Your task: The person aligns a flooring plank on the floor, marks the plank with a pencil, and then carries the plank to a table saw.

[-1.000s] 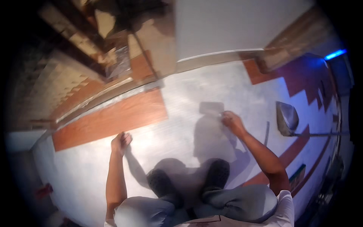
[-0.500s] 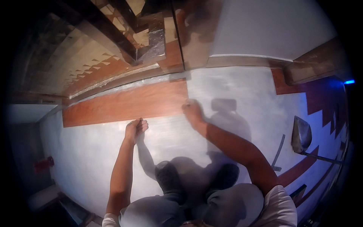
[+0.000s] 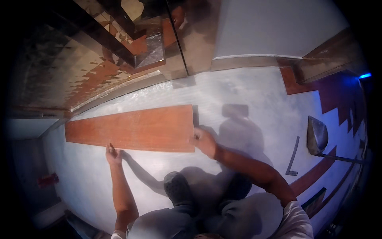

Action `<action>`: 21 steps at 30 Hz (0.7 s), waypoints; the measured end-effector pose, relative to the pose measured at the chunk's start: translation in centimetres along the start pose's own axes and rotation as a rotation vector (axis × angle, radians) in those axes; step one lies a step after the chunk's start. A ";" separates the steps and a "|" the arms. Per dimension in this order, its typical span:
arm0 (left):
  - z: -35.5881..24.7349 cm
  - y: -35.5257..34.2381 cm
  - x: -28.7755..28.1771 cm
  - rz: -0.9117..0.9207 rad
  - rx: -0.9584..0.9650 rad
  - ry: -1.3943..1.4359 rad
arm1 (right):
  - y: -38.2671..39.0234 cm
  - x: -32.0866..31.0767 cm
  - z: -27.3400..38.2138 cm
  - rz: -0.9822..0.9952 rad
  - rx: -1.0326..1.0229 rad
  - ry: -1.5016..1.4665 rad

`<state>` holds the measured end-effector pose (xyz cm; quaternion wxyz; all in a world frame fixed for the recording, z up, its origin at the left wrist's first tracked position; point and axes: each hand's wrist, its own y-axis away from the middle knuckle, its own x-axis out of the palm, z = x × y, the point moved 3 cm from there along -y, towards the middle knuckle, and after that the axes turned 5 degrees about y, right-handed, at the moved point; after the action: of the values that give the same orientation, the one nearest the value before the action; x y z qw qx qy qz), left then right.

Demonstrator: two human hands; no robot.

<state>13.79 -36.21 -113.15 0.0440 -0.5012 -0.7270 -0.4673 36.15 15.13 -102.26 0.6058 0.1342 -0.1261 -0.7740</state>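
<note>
A long reddish-brown wooden floor plank [image 3: 131,128] spans the space in front of me, over a pale sheet-covered floor [image 3: 238,159]. At its right end my right hand [image 3: 205,143] is closed on the short edge near the lower corner. My left hand [image 3: 114,155] grips the near long edge, left of the plank's middle, with the thumb upward. A dark shadow beside the right end shows that this end is raised off the floor. The fingers beneath the plank are hidden.
Glossy panels [image 3: 91,59] and a low skirting line the far side. To the right lie an L-shaped square [image 3: 293,159], a grey scoop-shaped tool [image 3: 317,135] with a long handle, and stepped reddish planks [image 3: 334,95]. A red object [image 3: 47,180] sits far left.
The plank has come away from the far skirting toward me, its right end lifted. Both hands have moved nearer; the left has also slid leftward along the edge.
</note>
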 end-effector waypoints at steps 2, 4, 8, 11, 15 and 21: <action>-0.6 1.3 1.4 -0.044 0.006 0.020 | 1.6 -0.5 -1.2 0.022 -0.043 0.014; 0.8 2.5 2.6 -0.100 0.074 -0.035 | 2.7 -2.5 -1.2 0.029 -0.027 0.050; 3.6 8.2 5.5 -0.009 0.004 0.194 | 4.9 -7.7 -3.0 0.002 -0.051 0.038; 4.1 11.7 6.8 0.171 0.033 0.162 | 7.3 -13.4 -2.4 0.036 0.010 0.009; 2.8 9.9 1.3 0.203 0.113 0.109 | 10.0 -20.5 -1.0 -0.079 0.086 0.058; 8.8 11.6 6.3 0.312 -0.103 0.047 | 11.0 -29.8 -5.3 -0.293 0.213 -0.284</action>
<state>23.16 -24.76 -107.37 0.1074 -0.5986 -0.6142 -0.5029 54.86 41.33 -101.63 0.4455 0.1037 -0.2703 -0.8472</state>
